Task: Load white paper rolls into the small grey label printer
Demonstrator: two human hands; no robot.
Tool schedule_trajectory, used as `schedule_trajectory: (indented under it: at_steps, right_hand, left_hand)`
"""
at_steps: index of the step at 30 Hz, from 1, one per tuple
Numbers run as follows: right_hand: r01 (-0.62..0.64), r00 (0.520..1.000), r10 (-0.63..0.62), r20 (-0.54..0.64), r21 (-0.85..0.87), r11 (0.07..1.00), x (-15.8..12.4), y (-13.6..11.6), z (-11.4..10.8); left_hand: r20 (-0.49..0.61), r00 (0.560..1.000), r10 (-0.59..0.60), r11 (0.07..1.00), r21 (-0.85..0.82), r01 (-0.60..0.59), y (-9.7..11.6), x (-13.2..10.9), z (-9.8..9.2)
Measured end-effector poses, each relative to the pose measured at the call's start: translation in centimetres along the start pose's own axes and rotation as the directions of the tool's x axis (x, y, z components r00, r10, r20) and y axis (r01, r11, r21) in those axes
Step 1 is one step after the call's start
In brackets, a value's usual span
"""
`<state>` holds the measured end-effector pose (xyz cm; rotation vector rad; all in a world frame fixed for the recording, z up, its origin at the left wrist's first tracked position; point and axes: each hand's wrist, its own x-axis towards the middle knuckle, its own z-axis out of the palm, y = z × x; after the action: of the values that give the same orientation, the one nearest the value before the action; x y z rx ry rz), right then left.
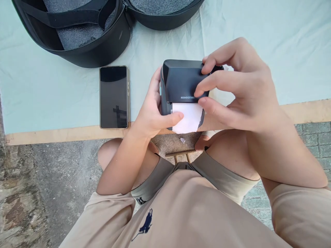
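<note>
A black label printer [184, 81] marked NIIMBOT is held at the table's near edge. White paper [188, 119] with a ragged end sticks out of its near side. My left hand [154, 110] wraps round the printer's left side, its thumb lying on the paper. From the right, my right hand [238, 89] reaches over with bent fingers, and their tips touch the lid's right part. The thumb tip is by the lid's front corner, near the paper. Some white material shows behind my right fingers; I cannot make out what it is.
Left of the printer a dark-screened phone [114, 98] lies on the pale cloth [292, 44]. Beyond it stands an open black zip case [95, 51] with grey foam and a strap. The wooden table edge [305, 111] runs above my knees. A paper scrap [182, 140] is below.
</note>
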<state>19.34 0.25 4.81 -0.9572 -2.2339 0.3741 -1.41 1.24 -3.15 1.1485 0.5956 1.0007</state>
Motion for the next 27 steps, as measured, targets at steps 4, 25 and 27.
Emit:
schedule_trajectory:
  at_steps: [4, 25, 27]
  right_hand:
    - [-0.014, 1.0, 0.013, -0.004, -0.026, 1.0, 0.0, -0.2, 0.0]
    - [-0.07, 0.996, 0.079, 0.045, -0.167, 0.983, 0.0, -2.1, 0.6]
    - [-0.066, 0.997, 0.073, 0.039, -0.163, 0.984, 0.0, -2.1, 0.5]
  left_hand:
    - [-0.026, 1.0, -0.006, 0.996, -0.091, 0.004, 0.5, -0.1, 0.5]
    - [-0.12, 0.992, -0.029, 0.992, -0.122, 0.014, 1.4, -0.4, 1.6]
    - [-0.123, 0.992, -0.03, 0.985, -0.175, 0.008, 1.6, -0.3, 2.0]
